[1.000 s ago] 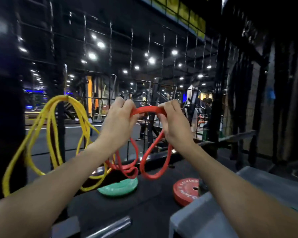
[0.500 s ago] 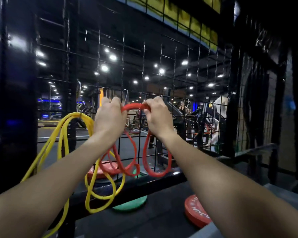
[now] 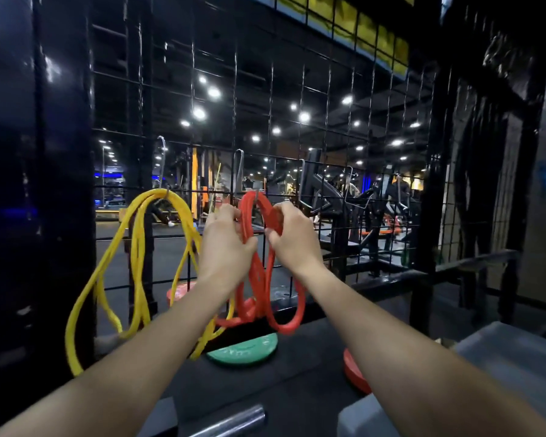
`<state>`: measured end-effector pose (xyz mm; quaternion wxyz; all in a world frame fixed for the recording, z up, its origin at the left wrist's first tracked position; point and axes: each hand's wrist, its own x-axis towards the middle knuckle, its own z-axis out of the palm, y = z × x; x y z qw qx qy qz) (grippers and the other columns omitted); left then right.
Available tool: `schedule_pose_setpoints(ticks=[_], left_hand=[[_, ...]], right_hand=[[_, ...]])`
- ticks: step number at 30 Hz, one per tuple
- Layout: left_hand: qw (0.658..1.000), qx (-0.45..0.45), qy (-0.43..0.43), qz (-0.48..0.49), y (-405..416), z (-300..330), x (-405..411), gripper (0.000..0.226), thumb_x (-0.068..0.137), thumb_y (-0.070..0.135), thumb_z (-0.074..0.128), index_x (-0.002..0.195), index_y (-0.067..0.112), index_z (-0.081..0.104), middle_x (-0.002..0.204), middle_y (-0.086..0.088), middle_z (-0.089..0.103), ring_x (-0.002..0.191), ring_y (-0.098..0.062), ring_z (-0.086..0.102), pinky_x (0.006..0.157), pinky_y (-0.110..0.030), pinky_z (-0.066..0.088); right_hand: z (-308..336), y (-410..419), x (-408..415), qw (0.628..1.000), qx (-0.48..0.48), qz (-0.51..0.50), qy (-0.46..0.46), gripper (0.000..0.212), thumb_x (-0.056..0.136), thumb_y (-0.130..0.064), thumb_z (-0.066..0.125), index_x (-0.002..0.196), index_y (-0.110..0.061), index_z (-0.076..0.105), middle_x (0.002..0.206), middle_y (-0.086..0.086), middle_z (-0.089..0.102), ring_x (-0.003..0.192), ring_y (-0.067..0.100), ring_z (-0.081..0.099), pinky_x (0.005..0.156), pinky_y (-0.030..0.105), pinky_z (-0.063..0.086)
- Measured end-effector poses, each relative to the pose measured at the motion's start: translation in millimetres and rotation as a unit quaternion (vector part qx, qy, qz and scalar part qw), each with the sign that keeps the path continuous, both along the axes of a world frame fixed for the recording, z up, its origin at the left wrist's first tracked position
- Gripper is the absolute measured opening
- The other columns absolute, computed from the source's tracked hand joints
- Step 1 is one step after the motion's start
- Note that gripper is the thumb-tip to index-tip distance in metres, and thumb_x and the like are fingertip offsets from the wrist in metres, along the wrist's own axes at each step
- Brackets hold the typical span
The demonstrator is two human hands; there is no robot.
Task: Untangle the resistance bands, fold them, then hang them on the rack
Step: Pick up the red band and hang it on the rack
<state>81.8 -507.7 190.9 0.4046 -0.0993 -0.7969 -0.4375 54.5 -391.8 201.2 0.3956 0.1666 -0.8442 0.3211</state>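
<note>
Both hands up at the wire rack [image 3: 328, 99], working the red band [image 3: 260, 279]. Left hand [image 3: 226, 247] grasps the band's left strands, fingers curled round them just below the top bend. Right hand [image 3: 292, 238] pinches the right strands, thumb in front and fingers wrapped behind. Hands close together, nearly touching, with the red strands between them.

Top of the red band arcs over a hook [image 3: 256, 193] on the rack; looks seated on it, but the contact is small and dim, so not certain. Below the hands the band hangs in several folded loops, the lowest loop reaching down near the green plate [image 3: 243, 350].

Yellow band [image 3: 133, 263] hangs from another hook [image 3: 167, 191] to the left, draped in long loose loops, apart from the hands at the top. Its lower right loops pass behind the left forearm and end just beside the green plate.

Green plate lies flat on the dark bench [image 3: 297, 367] under the rack. A red plate [image 3: 355, 373] lies to its right, partly hidden by the right forearm. Another reddish plate [image 3: 180, 290] sits behind the mesh, mostly covered. A steel bar [image 3: 230, 421] shows at bottom centre, and a grey box [image 3: 517, 357] at lower right.
</note>
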Motion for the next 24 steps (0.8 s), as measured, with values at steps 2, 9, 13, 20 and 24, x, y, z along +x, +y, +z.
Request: schedule_pose_setpoints(ticks=[2, 9, 13, 20, 24], left_hand=[[0.999, 0.022, 0.003, -0.023, 2.6, 0.1, -0.5, 0.031, 0.080, 0.007, 0.068, 0.102, 0.018, 0.049, 0.098, -0.007, 0.056, 0.076, -0.009, 0.055, 0.072, -0.024, 0.050], [1.000, 0.014, -0.016, -0.004, -5.3, -1.7, -0.7, 0.034, 0.081, 0.005, 0.067, 0.107, 0.019, 0.050, 0.100, -0.003, 0.053, 0.084, -0.015, 0.058, 0.077, -0.033, 0.056], [0.995, -0.066, 0.008, 0.068, -9.6, -4.9, 4.5, 0.034, 0.082, 0.003, 0.063, 0.108, 0.017, 0.045, 0.107, -0.005, 0.046, 0.089, -0.022, 0.054, 0.077, -0.036, 0.053], [0.998, -0.062, -0.019, -0.012, -8.4, -16.3, 5.2, 0.054, 0.088, 0.008, 0.058, 0.133, 0.028, 0.035, 0.105, -0.001, 0.055, 0.081, -0.018, 0.061, 0.066, -0.034, 0.056], [0.998, -0.063, -0.018, -0.025, -15.6, -14.6, 9.3, 0.057, 0.087, 0.005, 0.058, 0.137, 0.025, 0.038, 0.085, 0.011, 0.054, 0.070, -0.011, 0.059, 0.059, -0.021, 0.048]], right_hand=[[-0.3, 2.4, 2.0, 1.000, -0.004, -0.001, -0.006, 0.025, 0.087, -0.009, 0.057, 0.111, -0.013, 0.052, 0.105, 0.003, 0.060, 0.090, 0.020, 0.059, 0.076, 0.032, 0.049], [1.8, -1.3, 0.7, 1.000, -0.005, -0.008, -0.018, 0.032, 0.086, -0.005, 0.059, 0.115, -0.017, 0.051, 0.108, 0.002, 0.061, 0.095, 0.020, 0.060, 0.081, 0.035, 0.052], [-9.6, -6.3, -1.1, 1.000, 0.004, 0.005, -0.028, 0.050, 0.083, 0.000, 0.060, 0.125, -0.024, 0.047, 0.107, 0.002, 0.058, 0.095, 0.021, 0.060, 0.083, 0.041, 0.053], [-19.4, 0.0, -0.2, 0.999, 0.010, -0.004, -0.041, 0.051, 0.085, -0.008, 0.064, 0.127, -0.024, 0.042, 0.096, 0.001, 0.058, 0.083, 0.016, 0.060, 0.075, 0.034, 0.054], [-21.3, -0.2, 0.6, 0.999, 0.009, -0.017, -0.046, 0.024, 0.083, -0.017, 0.069, 0.101, -0.016, 0.053, 0.093, 0.000, 0.057, 0.084, 0.017, 0.057, 0.075, 0.033, 0.051]])
